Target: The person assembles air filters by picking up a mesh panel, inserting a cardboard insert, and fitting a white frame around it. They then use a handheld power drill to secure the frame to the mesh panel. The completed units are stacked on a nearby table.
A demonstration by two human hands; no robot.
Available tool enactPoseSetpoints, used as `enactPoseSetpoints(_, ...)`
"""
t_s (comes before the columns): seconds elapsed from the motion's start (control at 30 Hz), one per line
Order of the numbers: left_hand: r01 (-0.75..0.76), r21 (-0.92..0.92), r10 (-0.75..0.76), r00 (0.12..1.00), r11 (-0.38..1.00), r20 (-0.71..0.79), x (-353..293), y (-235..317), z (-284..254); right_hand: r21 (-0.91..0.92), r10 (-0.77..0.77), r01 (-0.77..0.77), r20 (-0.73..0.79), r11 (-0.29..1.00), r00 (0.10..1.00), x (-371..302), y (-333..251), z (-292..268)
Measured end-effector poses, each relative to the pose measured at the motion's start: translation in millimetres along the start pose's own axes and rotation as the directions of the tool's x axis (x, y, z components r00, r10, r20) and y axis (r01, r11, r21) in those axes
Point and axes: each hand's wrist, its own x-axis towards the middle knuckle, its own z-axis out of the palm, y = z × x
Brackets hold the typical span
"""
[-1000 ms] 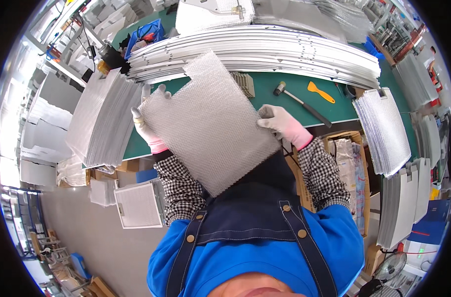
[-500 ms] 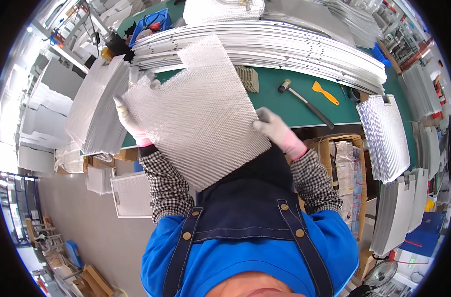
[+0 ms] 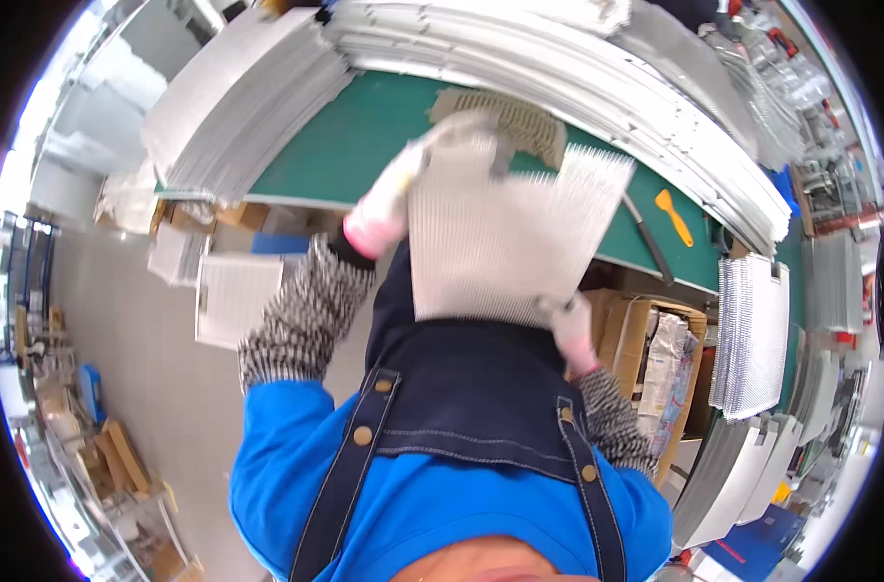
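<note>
A silvery expanded-metal mesh sheet (image 3: 500, 247) with a notched far edge is held tilted in front of my apron, its surface smeared by motion. My left hand (image 3: 408, 184), in a white glove with a pink cuff, grips the sheet's far left edge; its fingertips are blurred. Gloved likewise, my right hand (image 3: 570, 328) has its fingers closed on the near right corner. Just beyond the sheet, a beige ridged block (image 3: 539, 131) lies on the green bench top (image 3: 316, 145). The sheet hides the hammer's head, leaving its dark handle (image 3: 652, 247) in view.
A tall stack of sheets (image 3: 238, 97) stands at the bench's left. Long white metal strips (image 3: 558, 73) run along the back. At right are a yellow scraper (image 3: 675, 218) and a mesh stack (image 3: 752, 339). An open carton (image 3: 607, 335) sits below the bench edge.
The mesh sheet has swung round and tipped, appearing shorter. My left hand has moved right and away from me along its edge; my right hand has come nearer. The whole view has shifted.
</note>
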Motion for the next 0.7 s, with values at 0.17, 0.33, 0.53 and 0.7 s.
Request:
enactPoseSetpoints(0.17,0.203,-0.259,-0.193,0.979,0.944,0.063,-14.5,-18.2,13.0,0.043,0.091,-0.110,0.325,0.993,0.941,-6.3,1.4,-27.3)
enactPoseSetpoints(0.33,0.270,-0.250,-0.235,0.958,0.930,0.162,-23.0,-0.5,16.2,-0.362,-0.178,0.286,0.304,0.887,0.936,101.8,-109.8,-104.4)
enactPoseSetpoints(0.53,0.233,-0.235,-0.186,0.961,0.944,0.205,-17.5,13.6,22.1,-0.473,-0.524,0.609,0.313,0.637,0.792,235.7,-147.7,-36.8)
enactPoseSetpoints(0.7,0.127,-0.280,-0.066,0.974,0.951,0.217,-21.1,1.5,14.6,-0.773,-0.494,0.349,0.053,0.530,0.868,219.0,-151.5,-27.0)
